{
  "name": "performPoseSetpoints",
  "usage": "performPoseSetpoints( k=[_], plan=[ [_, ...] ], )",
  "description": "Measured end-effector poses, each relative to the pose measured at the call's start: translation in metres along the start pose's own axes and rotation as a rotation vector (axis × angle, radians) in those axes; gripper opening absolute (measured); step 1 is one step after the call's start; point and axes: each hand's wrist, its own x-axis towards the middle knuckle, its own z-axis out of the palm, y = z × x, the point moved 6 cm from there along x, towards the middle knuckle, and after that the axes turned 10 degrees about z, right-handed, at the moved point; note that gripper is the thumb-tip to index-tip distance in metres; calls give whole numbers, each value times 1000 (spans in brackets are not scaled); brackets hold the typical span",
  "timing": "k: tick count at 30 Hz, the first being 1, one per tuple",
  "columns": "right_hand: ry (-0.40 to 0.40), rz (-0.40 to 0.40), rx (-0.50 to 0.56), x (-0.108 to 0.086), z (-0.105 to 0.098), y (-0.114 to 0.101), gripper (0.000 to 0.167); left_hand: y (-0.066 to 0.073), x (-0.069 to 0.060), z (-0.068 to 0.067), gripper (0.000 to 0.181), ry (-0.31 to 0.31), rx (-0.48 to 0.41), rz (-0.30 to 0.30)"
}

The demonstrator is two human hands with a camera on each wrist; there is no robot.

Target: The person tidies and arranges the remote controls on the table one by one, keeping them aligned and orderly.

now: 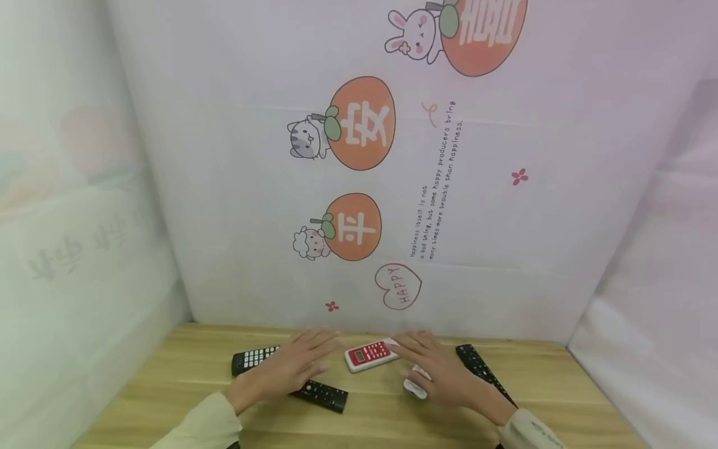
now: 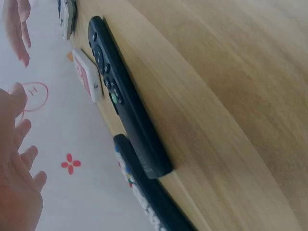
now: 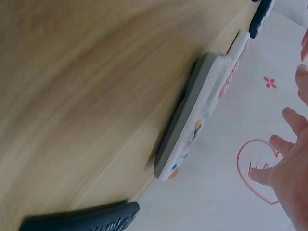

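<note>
Both hands hover over a row of remote controls, holding nothing. My left hand [image 1: 294, 362], fingers extended, is above a black remote with white buttons [image 1: 252, 358] and a plain black remote [image 1: 322, 396]; it hides part of each. My right hand [image 1: 434, 365] spreads its fingers over a white remote [image 1: 416, 383], largely covered in the head view. Seen from the right wrist, that white remote [image 3: 192, 120] has a grey underside and lies apart from the hand [image 3: 284, 163]. Between the hands is a white remote with a red face [image 1: 370, 355].
A long black remote [image 1: 482, 371] lies at the right, partly behind the right forearm. The wooden tabletop [image 1: 370, 430] ends at a white printed backdrop [image 1: 252, 187], with white cloth walls on the left [image 1: 73, 249] and right [image 1: 662, 280].
</note>
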Motion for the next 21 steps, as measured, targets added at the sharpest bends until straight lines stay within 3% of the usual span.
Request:
performPoseSetpoints(
  k=[5, 12, 18, 21],
  plan=[
    [-18, -48, -25, -1, -7, 11, 52, -12, -4, 2, 49, 25, -50, -30],
    [-110, 2, 12, -9, -7, 25, 50, -35, -17, 2, 43, 12, -121, -134],
    [-131, -71, 9, -13, 1, 31, 50, -52, -31, 1, 42, 14, -97, -218],
    [-175, -67, 14, -12, 4, 36, 51, -60, -37, 0, 41, 30, -72, -244]
  ],
)
